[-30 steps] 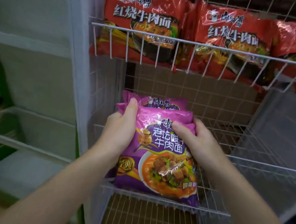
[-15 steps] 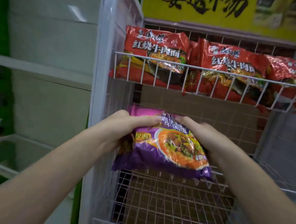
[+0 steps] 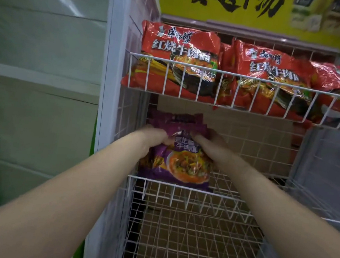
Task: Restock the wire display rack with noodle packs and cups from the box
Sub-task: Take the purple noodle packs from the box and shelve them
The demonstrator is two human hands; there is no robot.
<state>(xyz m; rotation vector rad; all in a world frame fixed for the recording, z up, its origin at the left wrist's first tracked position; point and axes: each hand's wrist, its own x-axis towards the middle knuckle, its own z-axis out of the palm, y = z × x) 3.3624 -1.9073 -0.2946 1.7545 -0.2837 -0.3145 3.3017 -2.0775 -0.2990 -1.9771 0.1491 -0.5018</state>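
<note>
Two purple packs [image 3: 179, 168], perhaps, clutched in left hand [image 3: 153, 138] and right hand [image 3: 210, 148] grips.

Looks like a shop: white wire display rack [image 3: 179, 188] stocked with rows of red noodle packs [image 3: 181, 52] under a yellow promo sign [image 3: 226, 6].

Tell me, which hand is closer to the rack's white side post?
Left. The left hand grips the purple noodle pack just right of the white side post; the right hand grips the pack's other side, farther right.
</note>
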